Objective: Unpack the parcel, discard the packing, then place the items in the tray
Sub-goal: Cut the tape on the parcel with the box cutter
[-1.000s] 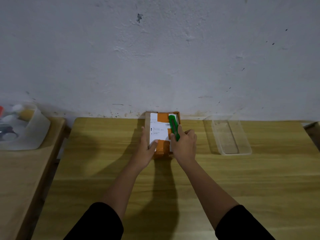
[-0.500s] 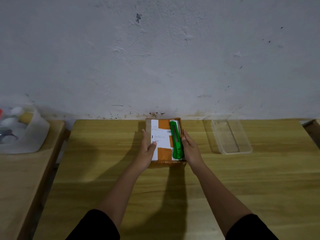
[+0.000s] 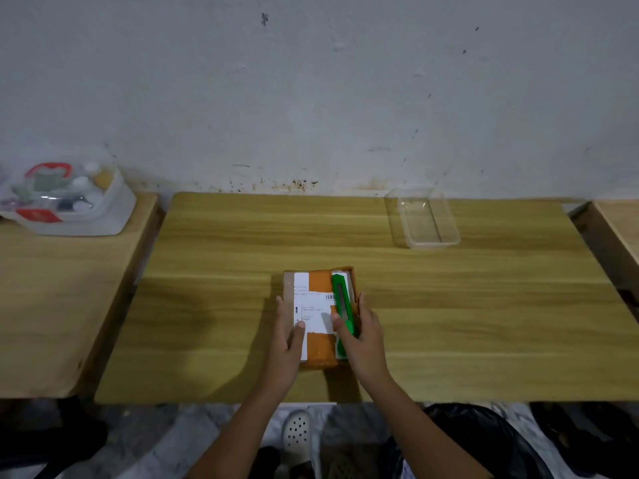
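- Cardboard parcel, sealed with orange tape, lies flat on the wooden counter, at mid-width and nearer the front edge than the wall.
- Its white shipping label carries lines of small print and a barcode; none of it can be read.
- A green utility knife lies lengthwise on the parcel's top, along the right side.
- The left hand lies with straight fingers against the parcel's left side, thumb resting on the label.
- The right hand has straight fingers along the parcel's right side, and its thumb lies on top just left of the knife; I cannot tell whether it touches the knife.
- A clear plastic tray stands at the right rear, near the wall, well apart from the parcel, with bare wood between them.
- Wide bare wood also lies left and right of the parcel.
- Narrow gaps part this counter from a second counter on the left and a third on the right.
- On the left one sits a translucent tub of mixed items with a red label, unreadable.
- Below the front edge show a white perforated clog and a black bag on the floor.
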A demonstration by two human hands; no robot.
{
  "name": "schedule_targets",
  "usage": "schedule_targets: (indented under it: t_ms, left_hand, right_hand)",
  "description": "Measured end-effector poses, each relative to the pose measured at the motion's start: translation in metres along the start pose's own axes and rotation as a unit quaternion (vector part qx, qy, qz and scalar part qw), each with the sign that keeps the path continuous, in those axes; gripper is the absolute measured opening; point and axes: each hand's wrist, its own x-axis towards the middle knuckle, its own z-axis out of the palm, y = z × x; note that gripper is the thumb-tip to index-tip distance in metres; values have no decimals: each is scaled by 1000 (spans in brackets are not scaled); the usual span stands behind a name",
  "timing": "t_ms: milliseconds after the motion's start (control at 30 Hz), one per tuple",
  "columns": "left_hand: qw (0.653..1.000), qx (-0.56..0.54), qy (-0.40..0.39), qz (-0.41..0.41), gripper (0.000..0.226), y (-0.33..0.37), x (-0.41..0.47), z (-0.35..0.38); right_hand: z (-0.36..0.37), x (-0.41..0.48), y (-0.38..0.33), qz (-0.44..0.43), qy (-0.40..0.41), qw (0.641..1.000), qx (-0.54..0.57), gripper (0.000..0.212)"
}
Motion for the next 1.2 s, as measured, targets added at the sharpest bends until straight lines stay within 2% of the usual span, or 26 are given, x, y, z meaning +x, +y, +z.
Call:
schedule_targets:
  t_ms: [167,333,433,533,600,667,733,800,900,1033,1067,1100,1200]
  left_hand:
    - [1000,-6,28,-1,60,6,-13,4]
    - [999,36,16,17,61,5,-9,-2]
    - [993,113,-32,33,62,20,3,-14]
    - [971,224,-74,49,58,35,25,-27]
    - [948,312,-17,65,53,40,40,-30]
    - [926,365,78,53,48,39,41,-22]
    - [918,352,179,22,44,34,30,-6]
    - [929,293,226,-12,47,29,15,9]
    - [959,202,197,-16,49,28,15,8]
    - [957,278,74,46,49,37,51,-28]
    - [952,295,64,48,49,40,61,-35]
    - [950,299,72,49,48,43,71,-40]
    - [952,255,164,27,49,51,82,-34]
  right_hand:
    - [-11,-6,0,-52,2,998,-47,59]
    - [-38,-4,-3,-90,10,994,-64,39]
    - [-48,8,1,-74,50,995,-52,32]
    - [-53,19,2,-34,57,998,2,30]
    - [-55,22,-3,-28,35,998,50,30]
    - [-56,26,-11,-11,-8,995,103,42]
    - [-56,34,-16,9,-43,990,136,53]
    - [-56,43,-20,12,-64,990,122,57]
    - [-58,51,-25,-8,-86,994,74,53]
    - [-58,62,-29,-44,-88,995,-3,46]
    - [-58,62,-31,-54,-84,995,-15,42]
    - [-57,64,-32,-62,-78,995,-22,38]
    - [-55,68,-35,-74,-44,996,-26,33]
